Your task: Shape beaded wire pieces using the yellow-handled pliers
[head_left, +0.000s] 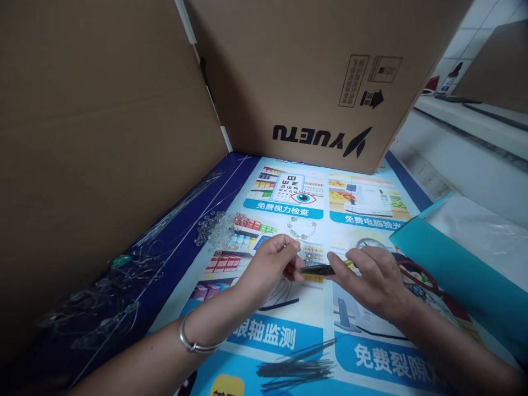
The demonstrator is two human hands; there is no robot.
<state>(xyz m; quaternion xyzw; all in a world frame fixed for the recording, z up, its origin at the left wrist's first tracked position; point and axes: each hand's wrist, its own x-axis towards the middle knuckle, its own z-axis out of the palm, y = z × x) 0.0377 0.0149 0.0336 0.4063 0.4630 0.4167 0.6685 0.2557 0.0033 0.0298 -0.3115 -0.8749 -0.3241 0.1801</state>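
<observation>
My left hand (272, 261) is closed in a pinch, with a thin beaded wire (308, 253) at its fingertips. A silver bangle (185, 335) circles that wrist. My right hand (373, 278) is wrapped round a pair of pliers (317, 269), whose dark jaws point left and meet the left fingertips. The exact spot the jaws grip is too small to make out. Just beyond the hands lies a loop of wire with clear beads (302, 226). A heap of clear beads (218, 228) sits to the left of it.
A bundle of dark wires (297, 366) lies in front. Tangled clear pieces and wire (103, 302) spread at left. Cardboard panels (322, 71) stand along the left and back. A teal box (462, 264) with clear plastic stands at right. The printed sheet (284, 214) covers the table.
</observation>
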